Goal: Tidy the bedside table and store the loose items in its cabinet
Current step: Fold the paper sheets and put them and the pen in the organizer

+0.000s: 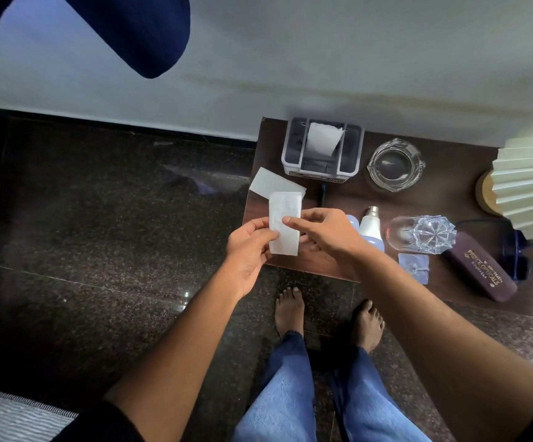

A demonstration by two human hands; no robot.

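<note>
You have the paper slip (285, 223) pinched in both hands above the near left corner of the table (348, 193). Your left hand (248, 250) grips its left edge, low down, fingers (266, 229) closed on it. Your right hand (322, 232) reaches across from the right, with its fingers laid on the slip's right edge about halfway up.

What matters next is how the slip lies. Its long axis runs away from you, from your hands toward the wall, so the upper half stands free beyond both grips. A second, wider slip (274, 183) lies flat on the table just behind it, angled and partly overhanging the left edge.

Your right hand is the nearer one to everything else on the table: the light bulb (370, 229), the tipped glass (418, 232) and the glasses case (482, 271) all sit to its right. The cabinet is not in view from here, so I cannot tell you which way it lies.
</note>
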